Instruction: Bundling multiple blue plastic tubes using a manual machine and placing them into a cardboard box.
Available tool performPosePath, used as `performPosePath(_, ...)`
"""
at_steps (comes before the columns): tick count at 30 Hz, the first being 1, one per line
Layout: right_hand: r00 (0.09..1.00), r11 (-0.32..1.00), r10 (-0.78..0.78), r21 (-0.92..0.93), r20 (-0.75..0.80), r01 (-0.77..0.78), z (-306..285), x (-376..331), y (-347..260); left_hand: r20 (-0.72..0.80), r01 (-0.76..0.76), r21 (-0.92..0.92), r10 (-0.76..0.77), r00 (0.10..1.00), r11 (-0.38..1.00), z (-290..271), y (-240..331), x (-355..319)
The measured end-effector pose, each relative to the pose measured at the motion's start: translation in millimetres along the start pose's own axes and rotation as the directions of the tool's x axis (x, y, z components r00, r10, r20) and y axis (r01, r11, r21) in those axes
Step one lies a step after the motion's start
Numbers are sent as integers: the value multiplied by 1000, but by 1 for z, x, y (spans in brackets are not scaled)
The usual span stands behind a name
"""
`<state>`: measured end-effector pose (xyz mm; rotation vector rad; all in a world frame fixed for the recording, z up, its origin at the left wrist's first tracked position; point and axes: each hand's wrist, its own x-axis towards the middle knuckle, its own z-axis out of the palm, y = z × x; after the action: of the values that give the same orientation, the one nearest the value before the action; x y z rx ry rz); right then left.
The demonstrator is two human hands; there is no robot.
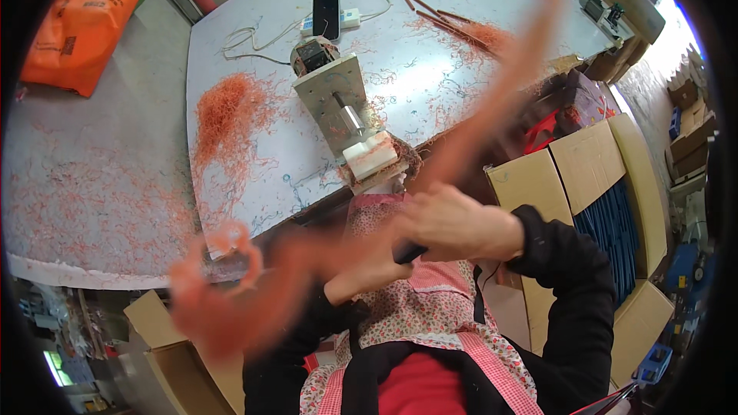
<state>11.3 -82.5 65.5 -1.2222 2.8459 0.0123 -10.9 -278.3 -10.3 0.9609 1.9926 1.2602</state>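
Note:
A long, limp orange-brown strip [492, 111], smeared by motion, runs from the upper right past my hands. Its curled lower end [231, 300] hangs to the left. My right hand [457, 223] is closed around it in front of my apron. Close below, my left hand [365, 270] is closed at the strip too, its fingers partly blurred. Between both hands a small dark object [407, 251] shows; its kind I cannot make out. Just beyond stands a small motor-driven device with a metal plate [330, 88], a steel shaft [351, 119] and a white block [370, 155], apart from my hands.
Orange shavings [227, 115] are heaped on the white table [300, 169]. Toward the back lie a phone [326, 17], cables and several thin brown rods [457, 31]. Right of me, an open carton [530, 184] holds dark blue strips [611, 227]. An orange bag [81, 31] is at far left.

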Motion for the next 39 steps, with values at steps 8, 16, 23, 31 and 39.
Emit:
performPosePath(8,871,736,65,612,-488,288,19,42,4,-193,78,-824,-408,893,561,-3,38,0)
performPosePath(16,791,297,601,951,-115,-88,86,20,-46,-426,-225,-867,-427,798,444,-30,9,3)
performPosePath(23,656,363,720,928,-224,-81,105,29,-34,-532,-168,-702,-352,770,692,-39,-1,17)
performPosePath(31,771,-641,505,766,387,35,71,39,-23,-191,-15,-927,-438,879,374,-17,-28,-7)
performPosePath(39,760,-626,553,772,340,109,74,55,-15,-136,3,-960,-477,868,279,-1,-31,-14)
